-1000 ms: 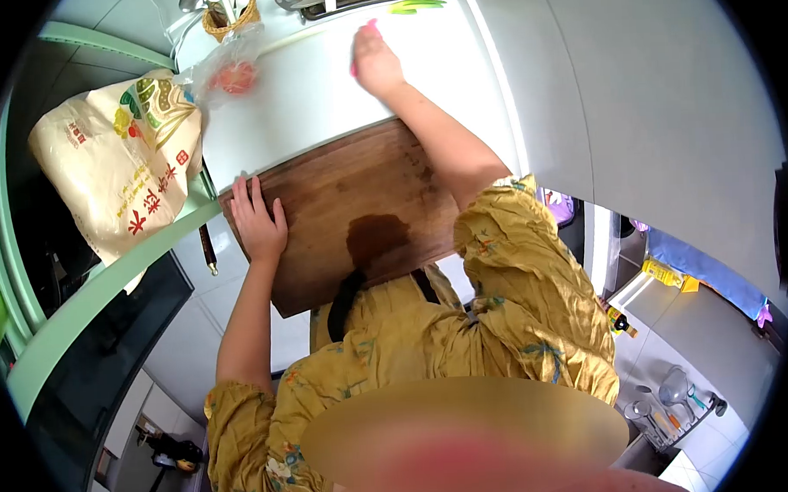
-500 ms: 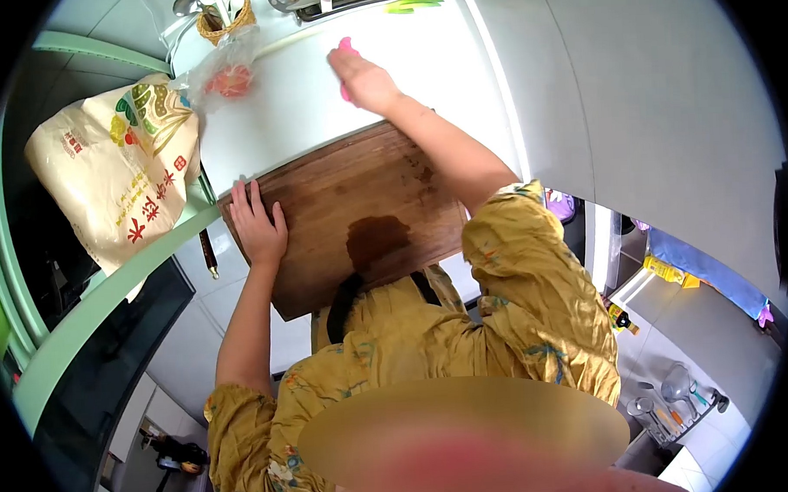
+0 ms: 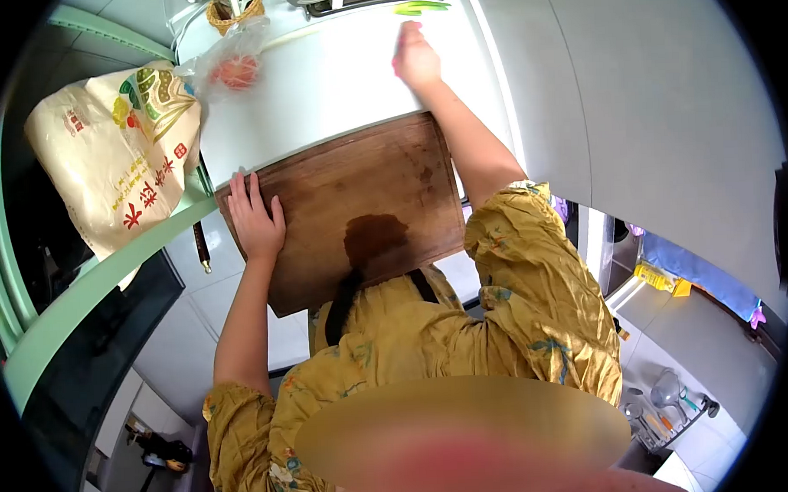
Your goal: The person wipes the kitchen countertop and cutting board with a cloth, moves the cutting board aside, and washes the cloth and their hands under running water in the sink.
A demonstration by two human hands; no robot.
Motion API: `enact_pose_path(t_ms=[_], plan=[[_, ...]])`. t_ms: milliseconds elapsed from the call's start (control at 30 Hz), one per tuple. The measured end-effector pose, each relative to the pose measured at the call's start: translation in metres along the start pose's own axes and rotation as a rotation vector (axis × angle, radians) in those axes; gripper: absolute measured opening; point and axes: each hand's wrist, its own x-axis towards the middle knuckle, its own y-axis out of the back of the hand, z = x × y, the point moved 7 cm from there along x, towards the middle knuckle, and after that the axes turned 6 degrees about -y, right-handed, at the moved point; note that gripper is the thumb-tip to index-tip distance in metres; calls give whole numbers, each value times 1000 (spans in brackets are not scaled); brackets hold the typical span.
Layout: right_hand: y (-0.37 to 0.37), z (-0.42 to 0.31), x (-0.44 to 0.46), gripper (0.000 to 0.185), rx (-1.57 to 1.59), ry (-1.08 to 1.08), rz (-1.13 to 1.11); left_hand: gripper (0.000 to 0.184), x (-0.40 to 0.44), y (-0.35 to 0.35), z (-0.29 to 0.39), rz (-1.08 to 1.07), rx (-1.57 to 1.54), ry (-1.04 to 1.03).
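Observation:
My left hand (image 3: 258,226) lies on the left end of a wooden cutting board (image 3: 322,188), fingers stretched out over its surface. A dark wet patch marks the board near its front edge. On the white countertop (image 3: 336,87) behind the board, my right hand (image 3: 419,63) is closed over a pink cloth (image 3: 396,66), mostly hidden under the palm and a little blurred. Green scallion pieces (image 3: 422,6) lie just beyond its fingers.
At the back left, a clear plastic bag (image 3: 236,69) with something reddish inside sits near a wicker basket (image 3: 234,10) of utensils. A large printed cream bag (image 3: 113,160) rests on the green shelf at left. A metal rack (image 3: 368,0) stands along the back.
My right hand has swept right and slightly forward across the countertop with the pink cloth, toward the scallion pieces. The left hand keeps its place on the board.

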Motion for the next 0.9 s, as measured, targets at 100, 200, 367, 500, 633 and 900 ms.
enact_pose_path(t_ms=[100, 200, 367, 500, 633, 900], plan=[[-3, 14, 1, 57, -45, -10, 112, 55, -4, 1, 1, 8, -18, 1], [-7, -4, -6, 59, -54, 63, 5, 56, -2, 1, -3, 5, -23, 9], [5, 29, 6, 55, -78, 22, 52, 56, -8, 0, -3, 0, -50, 13], [5, 22, -43, 55, -105, 262, 150, 57, -2, -1, -7, -2, -42, 24], [7, 18, -6, 57, -109, 116, 103, 57, -3, 0, -5, -16, -37, 20], [10, -25, -45, 56, 131, 183, -3, 58, -2, -2, -5, -6, -6, 17]])
